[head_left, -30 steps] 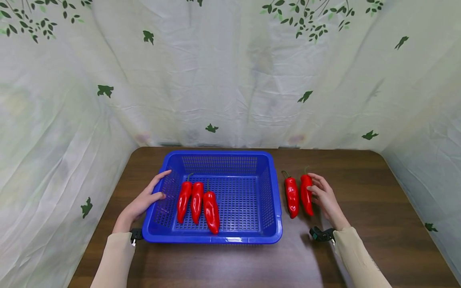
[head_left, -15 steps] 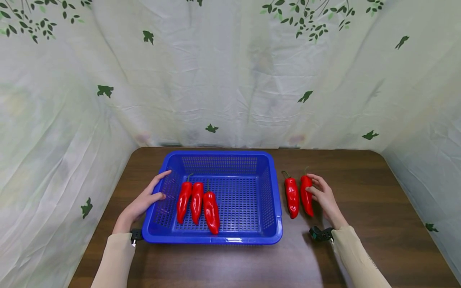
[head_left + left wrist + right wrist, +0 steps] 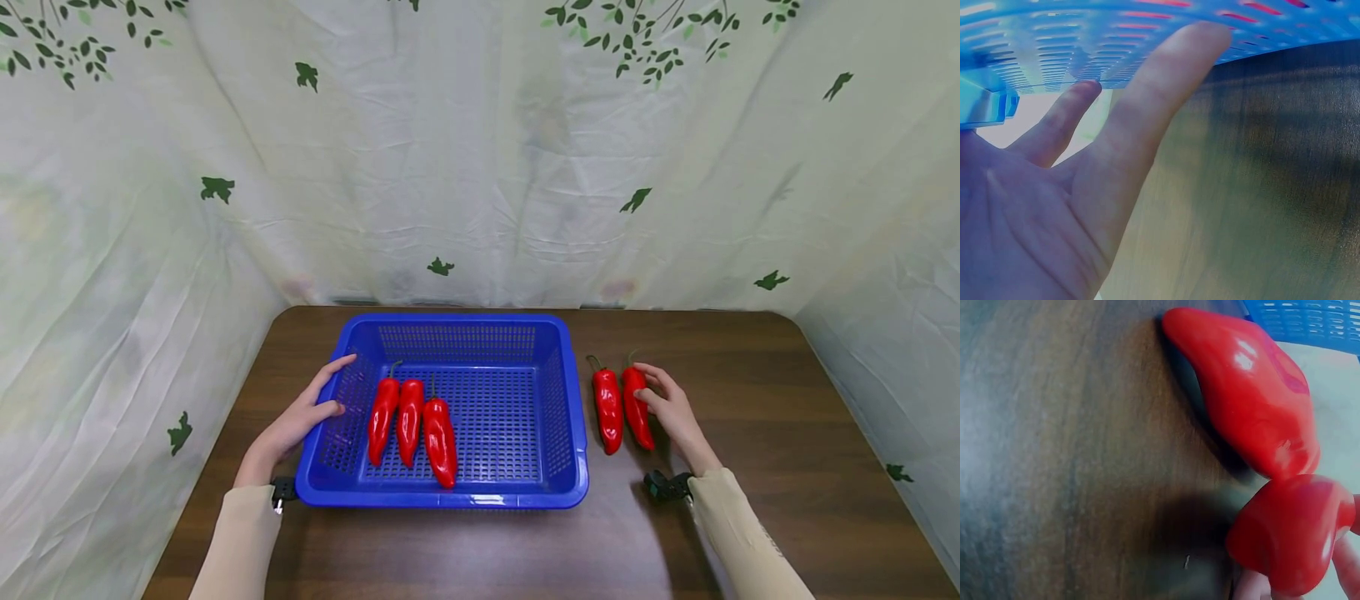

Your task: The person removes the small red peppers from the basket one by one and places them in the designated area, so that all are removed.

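Observation:
My left hand [image 3: 296,421] holds the left rim of a blue perforated plastic basket [image 3: 442,500], with a finger and the thumb reaching over it. In the left wrist view, other fingers [image 3: 1141,106] lie along the basket's slotted outer wall [image 3: 1060,37]. On the right, my right hand [image 3: 675,417] grips a red pepper [image 3: 637,408] between thumb and fingers, low over the table. Its bent green stem points away. Close to its left, a second red pepper [image 3: 608,408] lies on the wood. In the right wrist view, the held pepper [image 3: 1291,534] overlaps the other pepper [image 3: 1247,387].
Inside the basket, toward its left, lie three red peppers [image 3: 409,421] side by side, stems away. The brown wooden table [image 3: 787,433] extends around the basket. A pale cloth curtain [image 3: 480,167] with leaf prints hangs behind and at both sides.
My right hand has shifted slightly left with the pepper it grips, bringing its stem end nearer the other pepper. The left hand and basket have not moved.

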Demonstrator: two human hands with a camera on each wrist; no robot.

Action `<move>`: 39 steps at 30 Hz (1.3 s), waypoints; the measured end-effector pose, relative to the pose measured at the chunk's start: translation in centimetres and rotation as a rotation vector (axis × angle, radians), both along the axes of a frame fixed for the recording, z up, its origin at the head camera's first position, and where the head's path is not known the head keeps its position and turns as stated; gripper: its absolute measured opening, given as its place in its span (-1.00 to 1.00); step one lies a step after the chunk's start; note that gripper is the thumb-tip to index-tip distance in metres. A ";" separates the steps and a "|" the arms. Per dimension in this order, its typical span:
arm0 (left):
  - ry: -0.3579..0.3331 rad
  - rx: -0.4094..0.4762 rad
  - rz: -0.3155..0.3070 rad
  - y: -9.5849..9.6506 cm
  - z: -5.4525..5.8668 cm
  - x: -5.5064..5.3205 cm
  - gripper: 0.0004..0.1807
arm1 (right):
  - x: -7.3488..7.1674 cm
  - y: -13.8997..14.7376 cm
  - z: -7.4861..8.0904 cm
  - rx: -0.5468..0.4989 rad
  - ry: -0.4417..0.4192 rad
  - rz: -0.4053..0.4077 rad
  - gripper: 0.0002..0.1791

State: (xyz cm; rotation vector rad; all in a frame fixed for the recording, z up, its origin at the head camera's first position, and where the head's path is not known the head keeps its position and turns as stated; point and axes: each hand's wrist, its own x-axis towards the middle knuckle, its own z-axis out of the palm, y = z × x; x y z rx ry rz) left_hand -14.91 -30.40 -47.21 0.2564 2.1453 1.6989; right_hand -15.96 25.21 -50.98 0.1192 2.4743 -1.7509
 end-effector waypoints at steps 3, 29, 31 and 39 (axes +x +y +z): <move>-0.001 -0.003 0.003 0.0 0.0 0.0 -0.26 | 0.1 0.0 -0.1 -0.023 0.001 -0.001 -0.48; 0.007 -0.003 0.003 -0.1 0.0 -0.1 -0.25 | 0.4 0.2 1.7 -0.088 0.033 -0.070 -0.50; 0.011 -0.004 0.001 -0.1 0.0 0.0 -0.26 | 0.4 0.1 2.0 -0.084 0.041 -0.070 -0.50; 0.008 -0.001 -0.001 -0.1 -0.1 0.0 -0.26 | 0.7 -0.7 3.4 -0.116 0.078 -0.044 -0.50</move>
